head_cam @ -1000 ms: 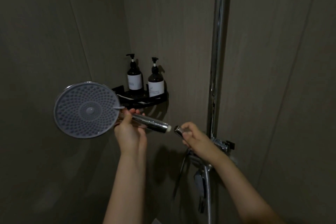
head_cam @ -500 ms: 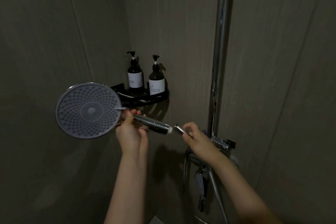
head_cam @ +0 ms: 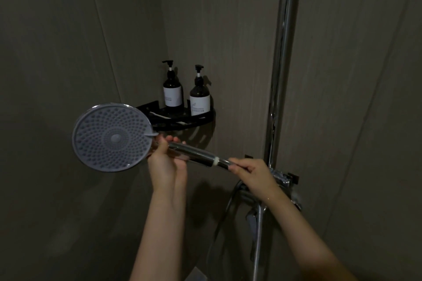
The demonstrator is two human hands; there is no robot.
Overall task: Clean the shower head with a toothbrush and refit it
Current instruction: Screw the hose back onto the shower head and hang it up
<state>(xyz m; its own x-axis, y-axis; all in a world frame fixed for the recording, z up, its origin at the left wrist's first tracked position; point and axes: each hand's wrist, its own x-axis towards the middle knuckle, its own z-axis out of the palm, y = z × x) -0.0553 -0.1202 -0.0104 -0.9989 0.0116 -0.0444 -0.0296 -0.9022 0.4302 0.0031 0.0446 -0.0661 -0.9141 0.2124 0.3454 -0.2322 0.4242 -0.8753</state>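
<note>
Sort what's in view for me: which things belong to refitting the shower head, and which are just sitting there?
In the job:
- round grey-faced shower head with chrome handle, in left hand
- chrome hose connector, in right hand
- flexible metal hose

Lying about:
- two dark pump bottles with white labels
- black corner shelf
- vertical chrome riser pipe

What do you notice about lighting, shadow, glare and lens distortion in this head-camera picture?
Head view: dim overall; glare streaks run down the chrome riser pipe; the corner shelf casts a soft shadow on the wall below; the wide-angle lens bows the wall panel seams; the shower head stays sharp.
</note>
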